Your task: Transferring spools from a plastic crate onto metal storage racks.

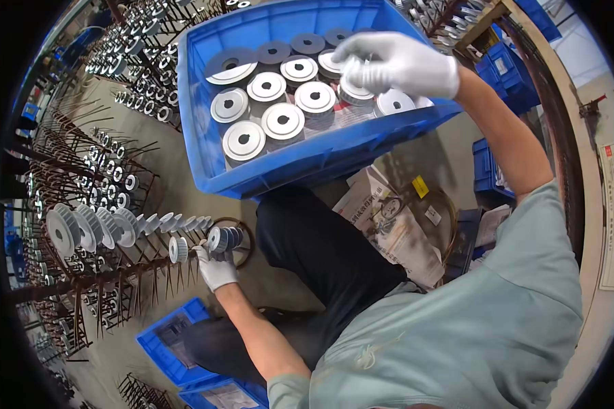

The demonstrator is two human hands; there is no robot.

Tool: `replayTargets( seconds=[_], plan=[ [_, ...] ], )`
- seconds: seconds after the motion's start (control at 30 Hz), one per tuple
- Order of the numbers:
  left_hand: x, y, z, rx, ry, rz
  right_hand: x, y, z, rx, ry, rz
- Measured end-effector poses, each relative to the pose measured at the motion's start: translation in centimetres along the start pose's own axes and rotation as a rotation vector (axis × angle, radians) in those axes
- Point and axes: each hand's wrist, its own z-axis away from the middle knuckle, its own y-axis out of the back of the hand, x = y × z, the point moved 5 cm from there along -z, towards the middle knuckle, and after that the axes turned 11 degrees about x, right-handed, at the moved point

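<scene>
1. A green shirt [457,320] is nearest.
2. At far left runs a rusty rack [116,275].
3. The left hand [217,269] touches small pulleys [220,239] beside it; whether clamped, I cannot tell.
4. A blue tub [286,178] holds large pulleys [291,129].
5. The right hand [409,65] curls above them; its grip I cannot tell.

- Here in the blue bin [201,153], round silver pulleys [283,121] stand in rows, flat faces up, dark bores showing!
- One sits closest to the near left corner; the row along the far edge lies in shadow.
- Toward the near right corner, a toothed pulley [357,93] peeks out, partly hidden under the right hand [402,65].
- And at the left hand [217,270], a ribbed silver pulley [217,239] lies sideways, bore facing left.
</scene>
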Motion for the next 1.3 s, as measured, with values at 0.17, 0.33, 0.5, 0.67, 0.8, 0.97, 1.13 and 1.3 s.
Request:
replayTargets(
  seconds=[0.17, 0.33, 0.5, 0.67, 0.8, 0.97, 1.13, 1.3],
  plan=[
    [-1.2, 1.6, 1.1, 0.176, -0.272, 0.037, 2.9, -3.1, -1.0, -0.269, 0.169, 0.426],
    [-2.1, 2.2, 1.2, 0.397, -0.195, -0.107, 2.7, -4.8, -1.5, -0.322, 0.2, 0.57],
    [-3.2, 1.4, -0.1, 0.202, -0.03, -0.01, 2.6, -6.5, -1.9, -0.432, 0.239, 0.654],
    [-2.1, 8.1, -6.8, -0.056, -0.059, 0.129, -2.4, -2.4, -1.2, 0.056, 0.494, 0.459],
    [-2.9, 1.2, 1.3, 0.328, -0.148, 0.012, -8.0, -4.8, 5.6, 0.164, 0.502, 0.049],
    [-3.4, 0.6, -0.5, 0.235, -0.064, 0.074, -9.5, -22.3, 8.4, -0.234, 0.429, -0.078],
    [-4.4, -0.8, -4.6, -0.095, -0.031, 0.187, -6.3, -36.6, 2.1, -0.277, 0.041, 0.115],
    [-3.9, 1.3, -7.1, -0.327, 0.192, 0.288, -7.3, -41.5, 0.5, -0.37, 0.037, 0.096]
  ],
)
